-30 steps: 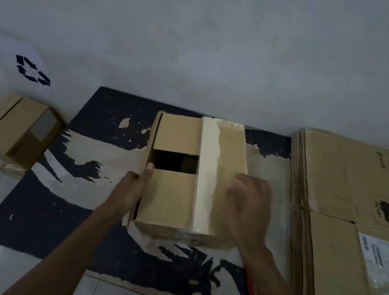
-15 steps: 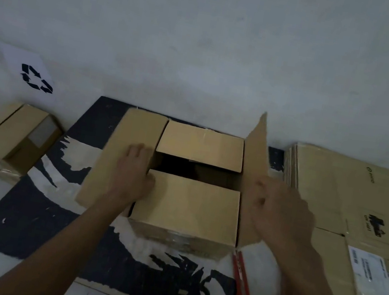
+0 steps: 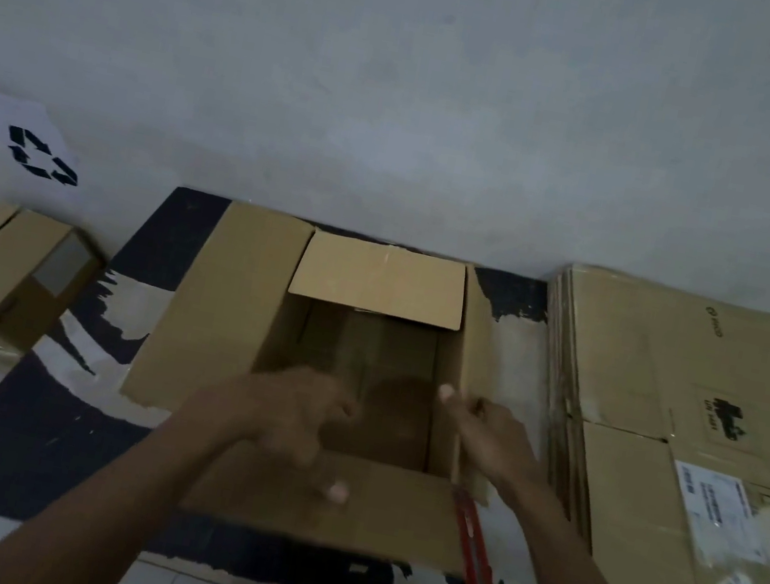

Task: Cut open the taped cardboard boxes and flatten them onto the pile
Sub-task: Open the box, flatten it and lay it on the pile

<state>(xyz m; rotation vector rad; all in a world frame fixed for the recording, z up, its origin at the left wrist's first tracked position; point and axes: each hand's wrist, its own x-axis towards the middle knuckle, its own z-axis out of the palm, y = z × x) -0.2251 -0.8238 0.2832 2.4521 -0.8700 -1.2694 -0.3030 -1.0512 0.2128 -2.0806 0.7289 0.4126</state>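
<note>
The box (image 3: 355,389) sits open on a dark, worn mat (image 3: 38,436) on the floor, near the middle of the scene and close to the wall. Its left flap (image 3: 220,309) lies folded out flat to the left, the far flap (image 3: 380,278) tilts over the far edge of the opening, and the near flap (image 3: 385,513) hangs out toward the person. The left hand (image 3: 282,423) has its fingers curled over the near flap's fold, thumb on the outer face, gripping it; the hand is blurred. The right hand (image 3: 485,438) pinches the right flap (image 3: 469,358), which stands nearly upright, thumb inside and fingers outside. A red cutter (image 3: 473,554) lies on the mat just beside the box's near right corner. To the right, touching the mat, is the pile (image 3: 655,442) of flattened boxes with labels on the top sheet. Well apart on the far left stands a closed box (image 3: 1,265), with a recycling sign (image 3: 42,154) on the wall above it.
</note>
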